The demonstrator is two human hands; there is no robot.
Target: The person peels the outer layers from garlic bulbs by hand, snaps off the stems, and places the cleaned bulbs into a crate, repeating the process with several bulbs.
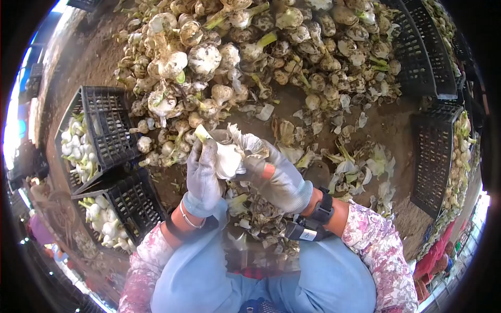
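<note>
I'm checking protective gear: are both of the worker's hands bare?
No, the left hand and right hand both wear gray gloves with ribbed cuffs.

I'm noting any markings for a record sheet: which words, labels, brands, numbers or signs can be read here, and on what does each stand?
No text can be read for certain.
White label on the small black box near the right hand: a dark mark shows, too small and blurred to read.
Black crates: no lettering can be made out.
</note>
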